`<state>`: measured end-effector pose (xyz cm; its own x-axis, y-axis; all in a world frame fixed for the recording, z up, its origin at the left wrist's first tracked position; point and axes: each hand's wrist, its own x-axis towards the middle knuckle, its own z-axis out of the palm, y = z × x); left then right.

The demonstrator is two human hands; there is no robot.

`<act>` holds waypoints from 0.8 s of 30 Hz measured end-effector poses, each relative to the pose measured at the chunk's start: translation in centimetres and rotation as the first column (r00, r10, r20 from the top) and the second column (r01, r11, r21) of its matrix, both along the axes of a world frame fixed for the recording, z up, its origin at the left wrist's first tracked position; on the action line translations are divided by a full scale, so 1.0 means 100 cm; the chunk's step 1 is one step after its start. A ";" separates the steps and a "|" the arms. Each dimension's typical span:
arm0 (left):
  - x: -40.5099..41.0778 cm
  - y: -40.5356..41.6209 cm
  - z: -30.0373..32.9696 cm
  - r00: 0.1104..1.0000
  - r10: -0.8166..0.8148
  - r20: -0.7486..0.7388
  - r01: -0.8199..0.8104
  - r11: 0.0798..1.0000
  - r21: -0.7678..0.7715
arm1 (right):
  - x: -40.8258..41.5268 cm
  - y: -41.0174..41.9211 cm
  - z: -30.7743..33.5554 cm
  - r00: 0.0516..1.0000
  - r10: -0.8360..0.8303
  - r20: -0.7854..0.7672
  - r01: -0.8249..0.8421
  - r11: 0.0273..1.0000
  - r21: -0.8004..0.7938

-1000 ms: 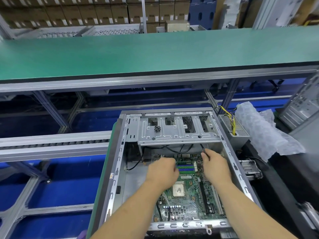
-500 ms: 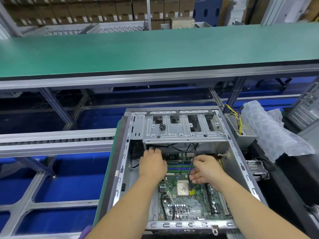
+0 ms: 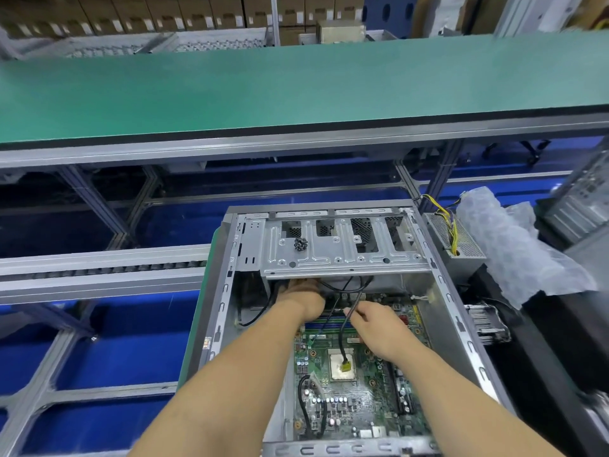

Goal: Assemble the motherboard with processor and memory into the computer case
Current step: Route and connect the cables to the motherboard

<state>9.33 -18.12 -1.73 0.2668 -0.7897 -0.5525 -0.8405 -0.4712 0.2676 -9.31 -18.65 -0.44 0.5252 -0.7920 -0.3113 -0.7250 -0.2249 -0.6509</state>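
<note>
A person leans over an open computer case (image 3: 227, 285) lying on its side, both bare forearms reaching in. The green motherboard (image 3: 359, 400) lies flat on the case floor, with the square processor (image 3: 336, 374) near its middle and the blue and green memory slots (image 3: 329, 323) just beyond it, toward the drive cage (image 3: 342, 255). The left hand (image 3: 304, 298) reaches under the cage's front edge at the board's far end; its fingers are hidden there, so whether it grips anything cannot be told. The right hand (image 3: 379, 328) pinches a black cable (image 3: 344, 328) between its fingertips above the memory slots, and the cable's yellow connector (image 3: 345, 367) dangles over the processor. A power supply (image 3: 458, 239) with yellow wires and a sheet of bubble wrap (image 3: 514, 252) sit just beside the case on the right. The step appears to be clearing loose wiring while the board settles into place. Doing it well likely means lifting the cable clear so the connector does not drag across the exposed processor, and keeping wires from being trapped beneath the board's far edge.
</note>
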 end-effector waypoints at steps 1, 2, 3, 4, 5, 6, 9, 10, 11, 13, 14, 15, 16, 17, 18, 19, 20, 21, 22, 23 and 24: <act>0.002 0.000 -0.003 0.999 0.024 -0.023 -0.024 1.000 -0.007 | 0.000 -0.001 -0.001 1.000 0.012 -0.008 -0.012 1.000 -0.011; 0.003 0.000 -0.005 0.998 0.038 -0.042 -0.039 0.999 -0.014 | 0.000 -0.002 -0.002 1.000 0.021 -0.017 -0.021 1.000 -0.021; 0.004 -0.001 -0.007 0.998 0.040 -0.054 -0.041 0.999 -0.023 | 0.000 -0.002 -0.004 0.999 0.026 -0.024 -0.027 0.999 -0.031; 0.005 -0.001 -0.007 0.998 0.033 -0.053 -0.035 0.999 -0.035 | 0.000 -0.003 -0.005 0.999 0.029 -0.030 -0.031 0.999 -0.040; 0.004 -0.002 -0.006 0.999 0.024 -0.042 -0.026 0.999 -0.045 | 0.000 -0.003 -0.007 0.999 0.029 -0.031 -0.030 0.999 -0.044; 0.003 -0.004 -0.006 0.999 0.018 -0.030 -0.020 0.998 -0.054 | 0.000 -0.003 -0.008 0.999 0.025 -0.031 -0.026 0.999 -0.044; -0.004 -0.006 -0.006 1.000 0.000 -0.001 0.000 0.999 -0.051 | -0.001 -0.004 -0.010 0.999 0.020 -0.033 -0.021 0.999 -0.036; -0.005 -0.005 -0.006 1.000 -0.010 0.007 0.010 0.998 -0.055 | -0.001 -0.005 -0.010 0.999 0.011 -0.032 -0.012 1.000 -0.029; -0.006 -0.003 -0.006 1.000 -0.016 0.023 0.018 0.997 -0.077 | -0.002 -0.005 -0.011 1.000 -0.002 -0.031 0.002 1.000 -0.023; -0.003 0.005 -0.002 0.994 -0.005 0.107 0.025 0.982 -0.189 | -0.002 -0.006 -0.011 0.999 -0.033 -0.033 0.032 0.999 -0.022; -0.002 0.010 0.002 0.989 0.002 0.146 0.034 0.969 -0.245 | -0.002 -0.007 -0.011 0.999 -0.044 -0.031 0.043 0.999 -0.021; -0.001 0.017 0.007 0.988 -0.013 0.154 0.054 0.962 -0.268 | -0.002 -0.007 -0.011 0.998 -0.053 -0.026 0.052 0.998 -0.022; -0.001 0.023 0.013 0.991 -0.052 0.127 0.083 0.962 -0.261 | -0.002 -0.007 -0.010 0.998 -0.067 -0.021 0.066 0.997 -0.032; -0.001 0.029 0.019 0.993 -0.094 0.066 0.107 0.962 -0.253 | -0.001 -0.008 -0.009 0.995 -0.095 -0.013 0.094 0.994 -0.059; -0.003 0.035 0.025 0.991 -0.130 -0.007 0.124 0.958 -0.257 | -0.002 -0.010 -0.007 0.990 -0.142 0.002 0.141 0.985 -0.098; -0.004 0.040 0.032 0.986 -0.158 -0.061 0.135 0.950 -0.283 | -0.002 -0.011 -0.004 0.979 -0.200 0.032 0.203 0.970 -0.134; -0.007 0.044 0.039 0.980 -0.179 -0.084 0.144 0.937 -0.317 | -0.002 -0.012 -0.002 0.964 -0.255 0.075 0.264 0.953 -0.151; -0.010 0.049 0.047 0.976 -0.196 -0.099 0.152 0.928 -0.341 | -0.001 -0.013 0.000 0.948 -0.297 0.117 0.312 0.939 -0.145; -0.014 0.052 0.052 0.971 -0.209 -0.121 0.154 0.922 -0.354 | -0.001 -0.015 0.001 0.936 -0.323 0.138 0.340 0.932 -0.127; -0.018 0.057 0.055 0.966 -0.217 -0.139 0.154 0.920 -0.361 | 0.000 -0.015 0.001 0.936 -0.326 0.135 0.342 0.933 -0.114; -0.023 0.062 0.056 0.964 -0.225 -0.142 0.159 0.914 -0.373 | 0.002 -0.015 0.002 0.943 -0.312 0.116 0.324 0.940 -0.109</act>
<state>7.02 -11.90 3.86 0.0135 -0.9681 -0.2500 -0.8275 -0.1512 0.5408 -9.15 -20.17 -0.29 0.2617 -0.9518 -0.1600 -0.7079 -0.0766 -0.7022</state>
